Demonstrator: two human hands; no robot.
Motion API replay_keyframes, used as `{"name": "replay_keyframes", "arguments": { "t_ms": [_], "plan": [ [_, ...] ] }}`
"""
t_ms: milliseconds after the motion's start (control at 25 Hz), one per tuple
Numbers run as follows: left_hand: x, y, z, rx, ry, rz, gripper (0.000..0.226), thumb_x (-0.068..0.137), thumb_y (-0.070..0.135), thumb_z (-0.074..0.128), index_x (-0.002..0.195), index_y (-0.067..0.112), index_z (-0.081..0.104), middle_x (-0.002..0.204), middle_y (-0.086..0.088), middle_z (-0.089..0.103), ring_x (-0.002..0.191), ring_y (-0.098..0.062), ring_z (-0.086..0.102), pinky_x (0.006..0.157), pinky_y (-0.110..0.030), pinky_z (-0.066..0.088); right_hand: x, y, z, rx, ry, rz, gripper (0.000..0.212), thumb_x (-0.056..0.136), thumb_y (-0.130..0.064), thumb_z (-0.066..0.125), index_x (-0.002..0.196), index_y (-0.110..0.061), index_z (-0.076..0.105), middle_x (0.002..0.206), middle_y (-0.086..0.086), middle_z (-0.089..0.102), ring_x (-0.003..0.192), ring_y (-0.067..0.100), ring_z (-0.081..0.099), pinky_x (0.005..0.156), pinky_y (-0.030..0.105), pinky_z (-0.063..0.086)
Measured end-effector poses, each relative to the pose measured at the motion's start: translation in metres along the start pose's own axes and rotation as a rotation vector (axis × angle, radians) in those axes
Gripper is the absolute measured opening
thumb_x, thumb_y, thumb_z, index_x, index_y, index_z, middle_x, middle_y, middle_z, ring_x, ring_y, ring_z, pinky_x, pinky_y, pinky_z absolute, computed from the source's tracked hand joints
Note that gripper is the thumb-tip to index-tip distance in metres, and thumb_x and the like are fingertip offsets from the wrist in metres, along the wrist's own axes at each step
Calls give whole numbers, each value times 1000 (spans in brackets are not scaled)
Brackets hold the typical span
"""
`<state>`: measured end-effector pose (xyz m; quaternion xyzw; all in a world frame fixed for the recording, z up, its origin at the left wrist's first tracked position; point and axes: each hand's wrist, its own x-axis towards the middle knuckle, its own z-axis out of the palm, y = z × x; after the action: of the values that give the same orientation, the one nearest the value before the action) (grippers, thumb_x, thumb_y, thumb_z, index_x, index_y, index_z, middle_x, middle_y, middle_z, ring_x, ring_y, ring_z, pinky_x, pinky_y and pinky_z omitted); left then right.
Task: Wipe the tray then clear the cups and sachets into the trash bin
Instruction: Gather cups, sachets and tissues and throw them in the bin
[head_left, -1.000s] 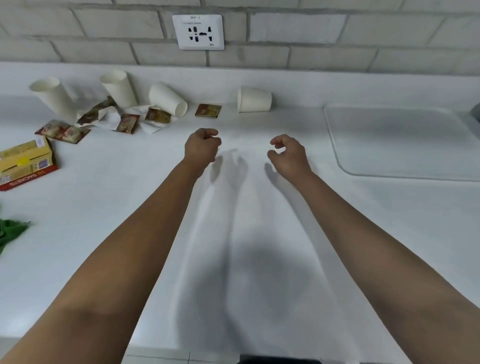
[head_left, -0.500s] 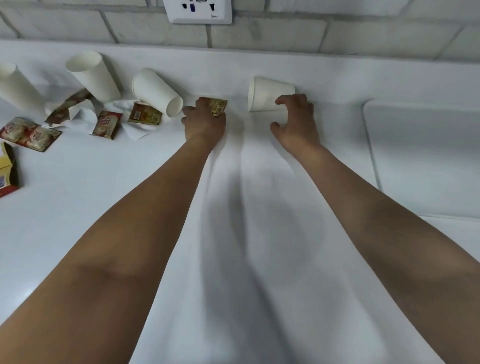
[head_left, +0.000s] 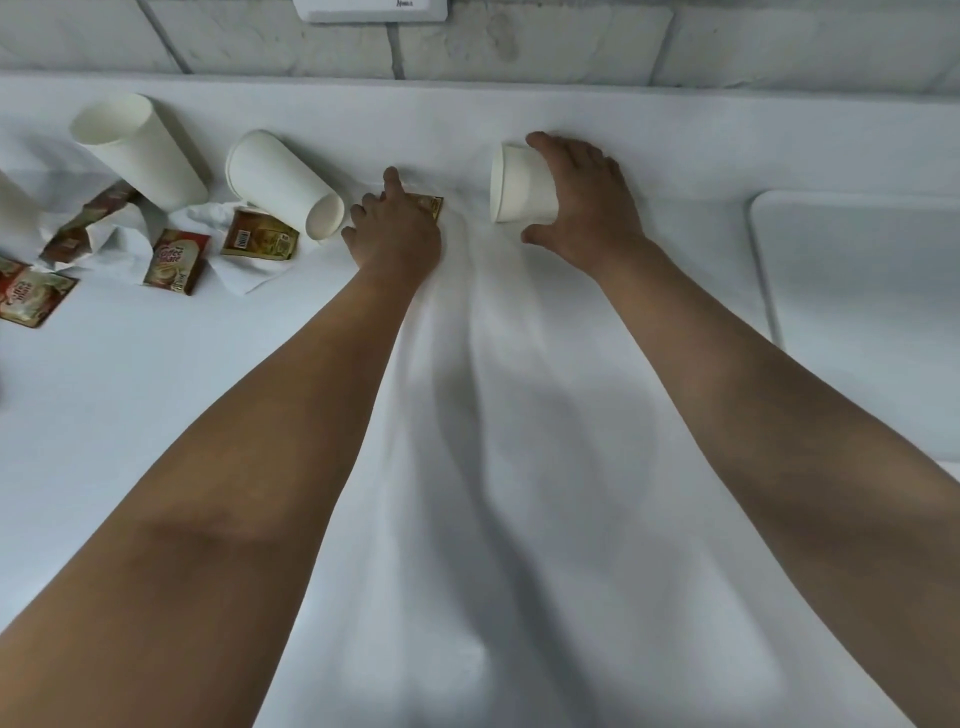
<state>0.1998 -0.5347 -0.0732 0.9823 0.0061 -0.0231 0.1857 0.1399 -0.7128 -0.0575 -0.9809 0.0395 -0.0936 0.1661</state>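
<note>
desk (head_left: 156, 395): white, smooth; carries everything here.
tray (head_left: 857, 322): flat, pale, nearest item, well right of the right grip; nothing on it. Looks stiff and light; wiped or not, can't tell.
left grip (head_left: 397, 228): left hand, palm down, fingers curled onto sachet (head_left: 434, 205) and pressing it to the desk; most of the sachet hidden under the hand.
sachet handling: thin foil, near weightless, lies flat, so likely hard to lift straight off a slick desk. Judgement: pinch the free edge on the far right of the grip, or drag it toward the desk edge first.
right grip (head_left: 582, 200): right hand wrapped round cup (head_left: 522, 184), thumb on the near side, fingers over the far side.
cup handling: paper, on its side, mouth toward the left grip. Light, probably empty, crushes easily. Hold mid-wall with light squeeze; the rim is the stiffest part.
left of left grip: lying cup (head_left: 283, 182) just beside it, base toward the knuckles; easy to knock rolling.
further left: second sachet (head_left: 260, 240), third sachet (head_left: 176, 260), both on napkin (head_left: 239, 270); fourth sachet (head_left: 31, 296) at frame edge; tall cup (head_left: 137, 148) tilted.
obstruction: none between either grip and its item.
far: wall (head_left: 571, 41) just behind the cups; little room beyond the right grip.
bin: not in view.
</note>
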Motion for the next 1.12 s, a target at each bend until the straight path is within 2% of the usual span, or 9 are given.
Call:
{"name": "replay_keyframes", "arguments": {
  "t_ms": [160,280,360,440,600,680,760,840,1120],
  "plan": [
    [3,-1,-2,28,7,-35,47,89,23,42,135,13,38,136,-16,43,130,-33,36,106,-47,27,2,0,2,-73,4,29,78,74,-10,65,142,-20,30,141,7,40,132,28,37,114,44,22],
    [2,2,-10,-54,-20,-91,53,86,21,48,138,19,35,139,-12,38,132,-30,35,108,-49,23,-4,-1,1,-56,19,52,74,74,-6,63,140,-20,32,138,8,41,122,33,43,106,42,32],
    [-3,3,-14,-170,-32,-84,59,84,17,54,139,22,32,139,-10,38,128,-28,41,107,-45,28,-14,-2,-1,1,20,63,73,75,-7,63,140,-20,32,136,8,40,118,33,44,96,38,39],
    [-14,0,-16,-259,-11,-43,58,84,12,54,138,20,34,135,-9,44,123,-27,48,100,-37,38,-29,-6,-5,85,17,73,74,76,-10,65,141,-20,31,137,7,39,118,32,43,89,37,43],
    [-47,-6,-19,-505,26,-26,38,84,6,49,122,12,46,111,-4,57,102,-22,55,84,-29,43,-71,-21,-6,265,18,140,77,77,-14,68,143,-20,28,140,7,35,121,29,41,91,37,43],
    [-66,-12,-21,-644,-33,-50,27,83,8,52,110,13,49,101,0,54,91,-21,55,79,-31,47,-93,-29,-6,385,48,176,78,76,-13,70,143,-18,29,138,8,36,122,29,43,94,35,42],
    [-94,-20,-27,-784,-110,-77,16,84,8,53,96,18,48,98,-1,55,79,-20,57,68,-32,49,-120,-37,-11,489,91,225,78,76,-11,71,142,-16,30,137,7,37,123,24,42,92,24,37],
    [-125,-27,-37,-889,-187,-108,17,87,7,52,83,23,46,94,0,56,65,-15,55,55,-26,43,-146,-48,-19,565,125,270,76,76,-12,71,141,-17,31,136,6,37,122,19,41,88,19,31],
    [-244,-70,-74,-1066,-355,-112,28,91,5,40,75,27,48,84,5,59,69,-12,56,59,-27,38,-275,-107,-48,645,261,362,75,74,-18,74,137,-18,34,130,3,44,104,11,40,82,23,34]
  ]
}}
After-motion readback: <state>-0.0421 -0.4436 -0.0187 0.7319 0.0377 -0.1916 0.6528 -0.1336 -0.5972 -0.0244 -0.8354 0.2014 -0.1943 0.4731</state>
